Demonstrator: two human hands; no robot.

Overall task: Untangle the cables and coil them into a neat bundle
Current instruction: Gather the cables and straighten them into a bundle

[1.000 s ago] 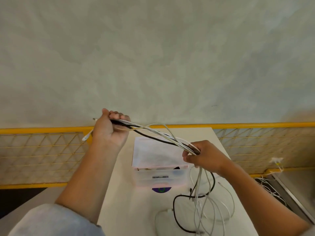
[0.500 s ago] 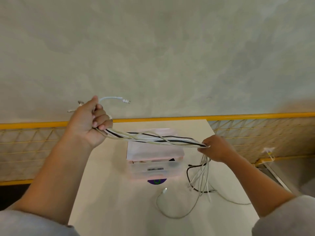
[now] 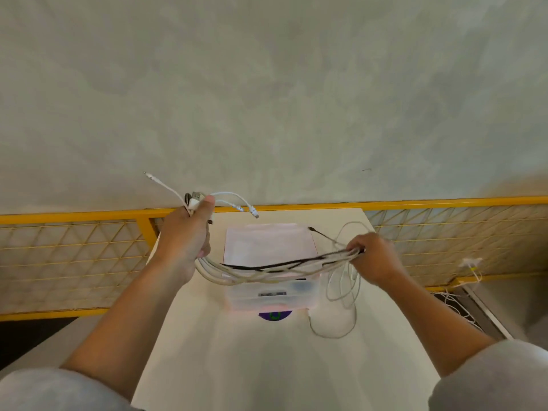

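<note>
A bunch of several white cables and one black cable [image 3: 275, 266] sags between my two hands above the table. My left hand [image 3: 186, 235] grips one end of the bunch, and several white plug ends [image 3: 234, 203] stick up and out past its thumb. My right hand [image 3: 372, 256] is closed on the other end at about the same height. Loose white loops [image 3: 341, 295] hang from the right hand down to the tabletop, and a black plug tip [image 3: 311, 229] pokes out behind it.
A translucent plastic box [image 3: 267, 295] with a pinkish lid stands on the white table [image 3: 237, 366] under the cables, a purple round sticker at its front. A yellow-framed wire mesh fence [image 3: 74, 250] runs behind the table. More white cables [image 3: 456, 307] lie on the floor at right.
Both hands have pulled the bunch up through the right hand, so most of the cable has lifted off the table. The left hand turned upright and moved toward the middle; the stretch between hands now sags.
</note>
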